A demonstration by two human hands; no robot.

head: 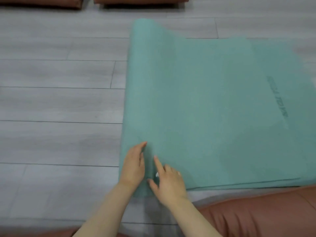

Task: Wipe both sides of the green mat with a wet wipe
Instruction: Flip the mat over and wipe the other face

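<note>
Brown cushion (256, 212) nearest. Left hand (134, 165) lying flat, fingers straight, pressing the rolled or folded edge of the green mat (205, 103), likely steadying it. Right hand (168, 181) resting alongside, forefinger extended, seemingly pinching a white scrap, perhaps the wet wipe (157, 174). Mat stretching away across the grey floor (56, 103).

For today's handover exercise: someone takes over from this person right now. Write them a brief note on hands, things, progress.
Left hand: flat, pressing the rolled edge of the green mat.
Right hand: on the mat beside it, forefinger out, a bit of white, perhaps the wet wipe, under it.
Mat: on the grey floor, left end curled over.
Done: cannot tell.
Left: confirm both sides are wiped.
</note>
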